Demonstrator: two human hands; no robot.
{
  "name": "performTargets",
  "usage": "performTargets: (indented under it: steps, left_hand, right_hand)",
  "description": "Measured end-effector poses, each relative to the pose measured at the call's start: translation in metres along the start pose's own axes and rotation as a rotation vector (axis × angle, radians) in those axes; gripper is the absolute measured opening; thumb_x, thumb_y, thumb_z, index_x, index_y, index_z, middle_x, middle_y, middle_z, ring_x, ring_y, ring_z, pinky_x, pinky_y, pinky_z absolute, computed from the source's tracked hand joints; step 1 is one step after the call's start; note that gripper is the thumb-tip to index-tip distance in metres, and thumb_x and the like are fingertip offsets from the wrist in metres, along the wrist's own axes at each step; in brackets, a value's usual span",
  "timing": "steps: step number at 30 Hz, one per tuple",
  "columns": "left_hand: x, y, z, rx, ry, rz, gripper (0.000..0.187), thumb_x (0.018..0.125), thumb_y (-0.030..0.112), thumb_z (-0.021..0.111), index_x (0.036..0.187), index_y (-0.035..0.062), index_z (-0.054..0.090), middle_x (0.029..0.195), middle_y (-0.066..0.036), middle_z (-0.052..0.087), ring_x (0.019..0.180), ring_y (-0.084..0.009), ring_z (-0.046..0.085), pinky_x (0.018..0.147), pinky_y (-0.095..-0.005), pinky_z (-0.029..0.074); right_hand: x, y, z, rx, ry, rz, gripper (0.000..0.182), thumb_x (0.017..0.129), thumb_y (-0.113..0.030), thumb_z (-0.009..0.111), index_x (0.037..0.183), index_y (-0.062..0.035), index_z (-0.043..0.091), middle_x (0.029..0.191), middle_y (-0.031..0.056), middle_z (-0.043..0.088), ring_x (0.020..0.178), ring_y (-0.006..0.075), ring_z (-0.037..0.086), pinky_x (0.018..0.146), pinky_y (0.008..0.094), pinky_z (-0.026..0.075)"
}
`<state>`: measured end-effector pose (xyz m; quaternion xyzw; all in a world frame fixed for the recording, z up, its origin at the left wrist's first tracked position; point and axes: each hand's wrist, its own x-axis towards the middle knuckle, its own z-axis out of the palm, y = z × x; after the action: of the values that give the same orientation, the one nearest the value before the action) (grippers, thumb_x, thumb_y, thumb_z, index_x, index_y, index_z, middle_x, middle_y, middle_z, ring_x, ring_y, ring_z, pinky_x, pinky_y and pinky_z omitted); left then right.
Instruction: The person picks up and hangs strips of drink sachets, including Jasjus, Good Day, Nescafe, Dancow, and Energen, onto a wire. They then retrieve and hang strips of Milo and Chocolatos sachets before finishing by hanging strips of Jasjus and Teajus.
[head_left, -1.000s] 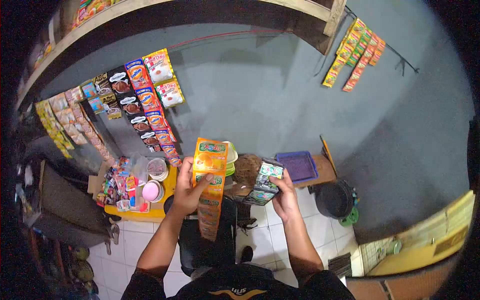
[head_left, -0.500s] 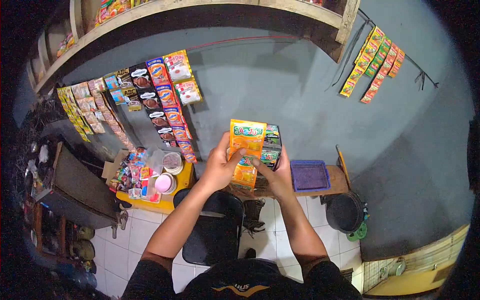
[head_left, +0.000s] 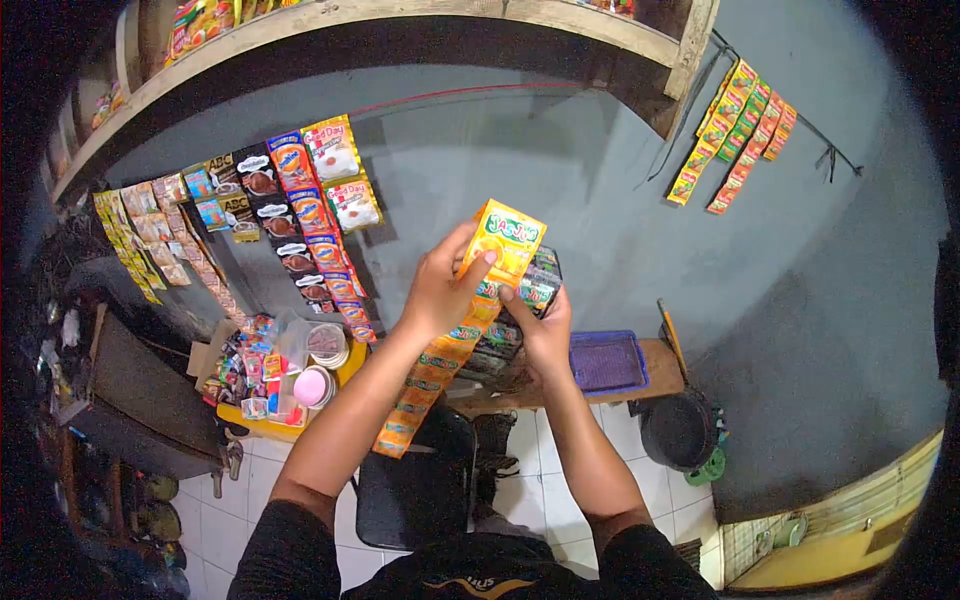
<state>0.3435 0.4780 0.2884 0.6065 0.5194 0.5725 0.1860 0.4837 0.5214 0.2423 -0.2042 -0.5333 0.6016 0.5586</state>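
Note:
A long strip of orange drink sachets [head_left: 512, 232] reading "Jasjus" is gripped near its top by my left hand [head_left: 438, 285], the thumb pressed on its front. Its lower sachets trail down to the left, past my wrist. My right hand [head_left: 546, 338] is closed round a bundle of dark sachet strips [head_left: 542, 277] with green lettering, which lies behind the orange strip. The right thumb rests at the orange strip's edge. The fingers behind the sachets are hidden.
Coffee and drink sachet strips [head_left: 290, 215] hang on the wall at left, with seasoning sachets [head_left: 735, 125] at right. A wooden shelf [head_left: 430, 18] overhangs them. Below are a yellow table [head_left: 232, 412] with tubs, a black chair [head_left: 415, 500], a blue tray [head_left: 607, 362] on a bench, and a black pan [head_left: 680, 425].
The orange strip has unfolded into a long tail hanging down to the left. Its top has tilted right and risen slightly with my left hand. The view has shifted a little.

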Motion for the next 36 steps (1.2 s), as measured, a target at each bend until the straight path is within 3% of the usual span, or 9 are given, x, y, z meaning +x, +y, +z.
performTargets:
  steps: [2, 6, 8, 12, 19, 28, 33, 34, 36]
  left_hand:
    - [0.026, -0.009, 0.007, -0.269, 0.018, 0.012, 0.04, 0.09, 0.013, 0.055, 0.126, 0.0041, 0.043, 0.106, -0.013, 0.065, 0.092, -0.0155, 0.064, 0.076, -0.0294, 0.051]
    - [0.08, -0.023, 0.018, -0.331, 0.084, 0.105, 0.041, 0.088, 0.008, 0.058, 0.126, 0.0043, 0.044, 0.111, -0.014, 0.063, 0.093, -0.0174, 0.063, 0.079, -0.0302, 0.05]
    - [0.105, -0.028, 0.02, -0.369, 0.084, 0.028, 0.037, 0.086, 0.005, 0.059, 0.121, 0.0038, 0.046, 0.115, -0.014, 0.061, 0.097, -0.0183, 0.062, 0.081, -0.0306, 0.05]
    - [0.161, -0.06, 0.03, -0.184, 0.094, 0.162, 0.024, 0.087, 0.002, 0.058, 0.107, 0.0031, 0.046, 0.109, -0.008, 0.059, 0.101, -0.0129, 0.056, 0.082, -0.0279, 0.048]
    - [0.199, -0.066, 0.029, -0.175, 0.073, 0.101, 0.024, 0.086, 0.002, 0.058, 0.107, 0.004, 0.047, 0.106, -0.008, 0.06, 0.103, -0.0146, 0.056, 0.085, -0.03, 0.047]
    - [0.215, -0.049, 0.012, 0.36, 0.257, 0.272, 0.041, 0.082, 0.009, 0.063, 0.119, 0.0031, 0.047, 0.112, -0.017, 0.061, 0.104, -0.0279, 0.06, 0.088, -0.038, 0.047]
    - [0.197, 0.015, -0.031, 0.74, 0.158, 0.273, 0.036, 0.081, 0.011, 0.062, 0.117, 0.0067, 0.056, 0.11, -0.012, 0.063, 0.08, -0.0239, 0.067, 0.069, -0.0329, 0.053]
    - [0.21, 0.011, -0.04, 0.751, 0.395, 0.684, 0.037, 0.081, 0.014, 0.062, 0.117, 0.0145, 0.058, 0.107, -0.009, 0.063, 0.07, -0.0219, 0.066, 0.059, -0.0342, 0.052]
    - [0.221, 0.028, -0.05, 0.977, 0.387, 0.689, 0.039, 0.08, 0.014, 0.061, 0.118, 0.0193, 0.057, 0.104, -0.009, 0.063, 0.071, -0.0231, 0.066, 0.059, -0.0355, 0.052]
  right_hand:
    - [0.028, 0.006, -0.004, 0.036, 0.023, -0.018, 0.034, 0.08, -0.003, 0.069, 0.11, -0.0017, 0.051, 0.102, 0.0071, 0.063, 0.091, 0.0129, 0.061, 0.081, 0.0286, 0.05]
    - [0.085, 0.009, -0.018, 0.064, -0.028, -0.084, 0.036, 0.082, -0.005, 0.068, 0.111, -0.0017, 0.047, 0.103, 0.0073, 0.061, 0.092, 0.0121, 0.059, 0.08, 0.0279, 0.049]
    - [0.11, 0.01, -0.029, 0.044, -0.029, -0.086, 0.036, 0.082, -0.005, 0.068, 0.112, -0.0017, 0.047, 0.103, 0.0071, 0.061, 0.092, 0.0119, 0.059, 0.08, 0.0278, 0.049]
    - [0.174, 0.024, -0.048, 0.013, -0.043, -0.127, 0.035, 0.082, -0.003, 0.066, 0.112, -0.0019, 0.047, 0.102, 0.0069, 0.061, 0.091, 0.0122, 0.06, 0.079, 0.0279, 0.049]
    - [0.234, 0.026, -0.043, 0.071, -0.096, -0.155, 0.028, 0.084, -0.004, 0.064, 0.108, -0.0012, 0.05, 0.099, 0.0073, 0.063, 0.085, 0.012, 0.061, 0.073, 0.0269, 0.05]
    - [0.283, 0.005, -0.018, 0.118, -0.165, -0.225, 0.022, 0.086, -0.01, 0.066, 0.103, -0.0012, 0.056, 0.095, 0.0065, 0.065, 0.081, 0.0111, 0.062, 0.071, 0.0269, 0.05]
    - [0.302, -0.009, -0.017, 0.001, -0.206, -0.294, 0.027, 0.083, -0.014, 0.07, 0.103, -0.0009, 0.057, 0.096, 0.0067, 0.066, 0.082, 0.0121, 0.062, 0.072, 0.0277, 0.05]
    - [0.302, -0.012, -0.017, -0.008, -0.207, -0.289, 0.027, 0.082, -0.014, 0.07, 0.103, -0.0007, 0.058, 0.095, 0.0063, 0.066, 0.082, 0.0122, 0.062, 0.073, 0.0277, 0.05]
    - [0.302, -0.016, -0.015, -0.016, -0.207, -0.287, 0.028, 0.082, -0.014, 0.07, 0.103, -0.0005, 0.058, 0.095, 0.0066, 0.066, 0.082, 0.0122, 0.062, 0.072, 0.0277, 0.05]
